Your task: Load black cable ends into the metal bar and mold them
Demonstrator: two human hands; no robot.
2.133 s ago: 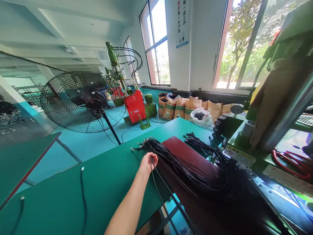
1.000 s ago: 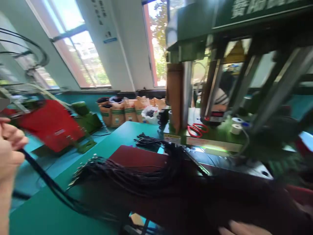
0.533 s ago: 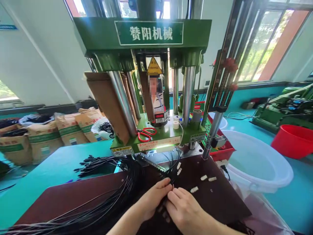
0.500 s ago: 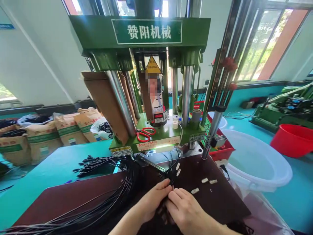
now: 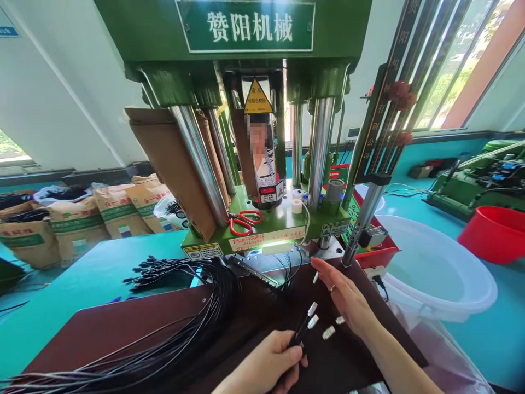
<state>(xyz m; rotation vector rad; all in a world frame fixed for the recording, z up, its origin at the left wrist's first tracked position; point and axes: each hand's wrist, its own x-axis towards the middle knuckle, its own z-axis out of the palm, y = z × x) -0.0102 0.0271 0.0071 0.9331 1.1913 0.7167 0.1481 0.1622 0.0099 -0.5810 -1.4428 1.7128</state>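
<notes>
My left hand (image 5: 276, 358) is closed around a few black cables (image 5: 301, 331), low in the middle of the view. Whitish plugs (image 5: 313, 321) show at the upper ends of these cables. To the right, my right hand (image 5: 346, 298) is open, its fingers stretched out together and the palm turned inward over the board. One small plug (image 5: 315, 278) is beside its fingertips; I cannot tell whether they touch. Another loose-looking plug (image 5: 328, 332) lies below the palm, and one more is partly hidden by the hand.
A green press (image 5: 246, 71) stands ahead, with red-handled scissors (image 5: 245, 222) on its bed. A metal mould bar (image 5: 254, 272) sticks out below. The cable bundle (image 5: 217, 306) curves across the brown board (image 5: 135, 320) at left. A white tub (image 5: 435, 262) stands at right.
My hands have come apart. The right one has opened and moved up and right, while the left has moved down with the cables. The view has shifted closer to the press.
</notes>
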